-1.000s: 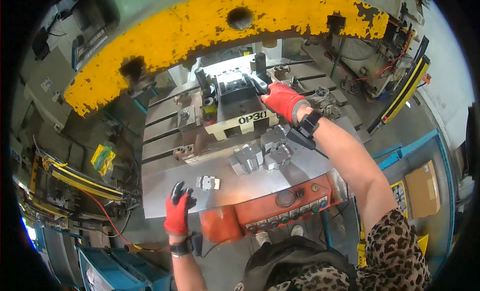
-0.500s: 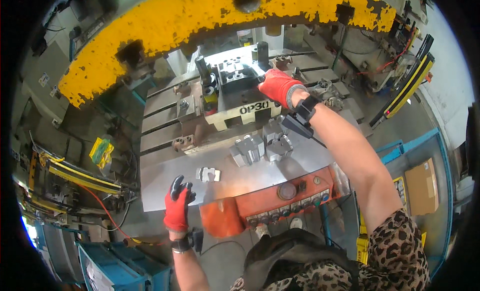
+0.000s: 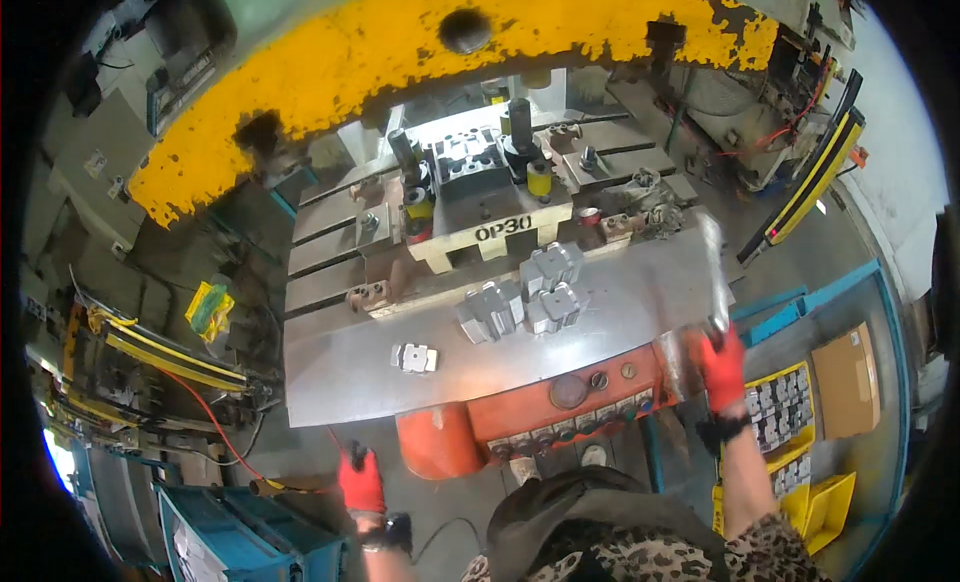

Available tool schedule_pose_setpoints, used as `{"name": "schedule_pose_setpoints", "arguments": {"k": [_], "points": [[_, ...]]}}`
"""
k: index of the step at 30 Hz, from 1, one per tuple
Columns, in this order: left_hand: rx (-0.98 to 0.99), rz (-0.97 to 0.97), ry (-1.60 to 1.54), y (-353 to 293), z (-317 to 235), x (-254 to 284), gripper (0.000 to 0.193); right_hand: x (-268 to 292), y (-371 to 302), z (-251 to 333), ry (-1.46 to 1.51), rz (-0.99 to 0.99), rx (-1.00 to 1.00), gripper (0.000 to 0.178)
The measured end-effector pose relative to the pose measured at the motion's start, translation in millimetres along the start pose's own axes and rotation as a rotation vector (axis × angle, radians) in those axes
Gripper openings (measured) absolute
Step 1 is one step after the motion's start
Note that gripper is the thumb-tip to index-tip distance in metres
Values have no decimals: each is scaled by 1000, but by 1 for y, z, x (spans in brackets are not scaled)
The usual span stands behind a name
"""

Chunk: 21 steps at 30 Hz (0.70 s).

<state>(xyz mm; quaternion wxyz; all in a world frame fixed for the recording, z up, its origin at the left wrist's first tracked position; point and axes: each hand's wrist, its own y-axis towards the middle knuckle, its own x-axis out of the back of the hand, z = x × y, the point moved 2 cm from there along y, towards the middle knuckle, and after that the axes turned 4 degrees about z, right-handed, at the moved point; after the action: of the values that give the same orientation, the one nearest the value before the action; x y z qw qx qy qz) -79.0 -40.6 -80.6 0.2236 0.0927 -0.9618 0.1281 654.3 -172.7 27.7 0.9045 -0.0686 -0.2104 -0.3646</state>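
Observation:
My right hand point(image 3: 722, 367), in a red glove, is closed on a long silvery metal tool point(image 3: 716, 272), blurred by motion, beyond the right end of the orange control panel. My left hand point(image 3: 362, 482), in a red glove with dark fingertips, hangs in front of the steel table's left front edge, loosely open with nothing seen in it. Closest to it on the table lies a flat metal part point(image 3: 415, 358). Stacks of similar metal parts point(image 3: 490, 312) stand at mid-table. Behind them sits the press die point(image 3: 470, 157), its top bright with holes and raised pieces.
A chipped yellow press beam point(image 3: 400, 37) spans the top. The orange control panel point(image 3: 560, 397) with knobs runs along the table's front. To the right are yellow bins point(image 3: 780, 412) of metal parts, a cardboard sheet point(image 3: 846, 382) and a black-yellow guard bar point(image 3: 810, 177).
My right hand has drawn back from the die to the right front, carrying the silvery tool. My left hand has lowered toward me, away from the table. The die top is uncovered.

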Motion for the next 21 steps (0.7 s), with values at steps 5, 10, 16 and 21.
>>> {"name": "schedule_pose_setpoints", "arguments": {"k": [5, 10, 16, 21], "points": [[27, 232, 170, -10, 39, -81, 58, 75, -76, -203, 145, -179, -343, 45], [-64, 183, 497, 0, 55, -115, 59, 10, -6, -250, 266, 289, -255, 39], [-125, 176, 606, 26, 46, -156, 61, 12, 43, -279, -393, 441, 146, 45], [-119, 186, 670, 26, 49, -150, 62, 11, 41, -284, -526, 373, 125, 42]]}}
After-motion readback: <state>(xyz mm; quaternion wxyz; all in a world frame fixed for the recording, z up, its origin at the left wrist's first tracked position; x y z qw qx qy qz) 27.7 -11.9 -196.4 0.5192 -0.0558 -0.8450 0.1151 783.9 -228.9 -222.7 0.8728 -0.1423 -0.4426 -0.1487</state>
